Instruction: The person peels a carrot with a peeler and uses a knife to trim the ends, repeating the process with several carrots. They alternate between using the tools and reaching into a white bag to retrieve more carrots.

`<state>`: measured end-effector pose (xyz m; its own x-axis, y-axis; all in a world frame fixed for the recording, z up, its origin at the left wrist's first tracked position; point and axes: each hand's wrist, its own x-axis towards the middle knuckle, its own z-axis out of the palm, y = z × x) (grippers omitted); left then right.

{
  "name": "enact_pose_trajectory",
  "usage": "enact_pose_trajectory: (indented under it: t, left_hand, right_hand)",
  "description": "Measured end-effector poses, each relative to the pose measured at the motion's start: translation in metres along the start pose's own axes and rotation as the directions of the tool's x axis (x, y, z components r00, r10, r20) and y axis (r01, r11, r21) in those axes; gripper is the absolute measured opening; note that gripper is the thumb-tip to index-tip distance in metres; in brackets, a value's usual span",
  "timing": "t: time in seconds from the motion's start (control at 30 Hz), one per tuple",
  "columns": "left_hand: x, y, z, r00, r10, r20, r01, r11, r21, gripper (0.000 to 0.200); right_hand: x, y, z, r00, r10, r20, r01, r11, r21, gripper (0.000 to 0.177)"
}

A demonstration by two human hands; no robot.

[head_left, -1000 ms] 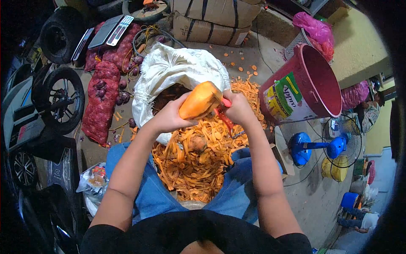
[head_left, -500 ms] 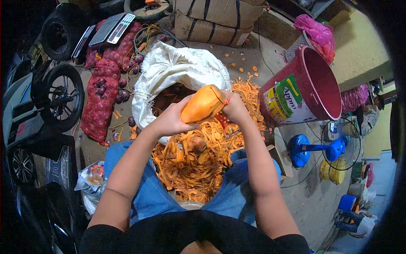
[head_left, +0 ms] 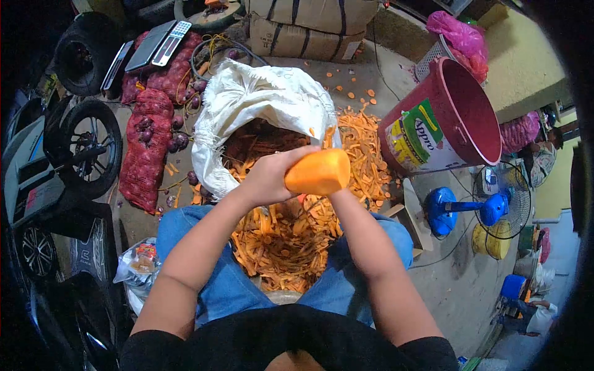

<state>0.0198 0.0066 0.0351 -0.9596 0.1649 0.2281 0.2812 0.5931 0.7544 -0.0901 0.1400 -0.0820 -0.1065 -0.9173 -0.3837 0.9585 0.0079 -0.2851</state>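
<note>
My left hand (head_left: 272, 176) is closed around a thick peeled carrot (head_left: 320, 172), whose flat cut end faces right. Behind the carrot, my right hand is mostly hidden; only its wrist (head_left: 341, 199) shows below, so its fingers and anything in them cannot be made out. Thin orange strips (head_left: 328, 137) show just above the carrot. Beneath both hands lies a heap of carrot peelings (head_left: 288, 260) between my knees. The open white woven sack (head_left: 266, 86) stands just beyond, with more peelings inside its mouth.
Red net bags of onions (head_left: 147, 148) lie on the left by a motorbike wheel (head_left: 93, 139). A scale (head_left: 151, 44) rests on the bags. At the right are a tilted maroon bucket (head_left: 427, 93) and a blue fan (head_left: 442, 210). Taped cardboard boxes (head_left: 303, 37) stand behind.
The carrot has turned so its cut end points right, and sits slightly lower. My right hand has gone from its upper right side to behind it. Orange strips now show above it.
</note>
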Motion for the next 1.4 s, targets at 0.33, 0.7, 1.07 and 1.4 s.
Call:
enact_pose_trajectory:
  t: [0.33, 0.7, 1.07, 1.4]
  left_hand:
    - [0.001, -0.010, 0.018, 0.832, -0.492, -0.255, 0.021, 0.489, -0.872, 0.082]
    - [0.001, -0.021, -0.015, 0.850, -0.520, -0.081, -0.169, -0.123, -0.978, 0.075]
    - [-0.013, -0.031, -0.007, 0.740, -0.520, 0.426, 0.417, -0.142, -0.898, 0.042]
    - [-0.001, -0.035, -0.001, 0.914, -0.235, 0.329, 0.280, -0.221, -0.934, 0.052]
  right_hand:
    - [0.038, 0.037, 0.038, 0.916, -0.352, -0.191, 0.163, 0.763, -0.626, 0.031]
    - [0.005, -0.020, 0.053, 0.862, -0.270, -0.429, 0.103, 0.922, -0.374, 0.023]
    - [-0.005, -0.059, 0.055, 0.635, -0.648, -0.421, 0.372, 0.734, -0.569, 0.023]
    - [-0.013, -0.062, 0.073, 0.550, -0.780, -0.298, 0.298, 0.516, -0.803, 0.017]
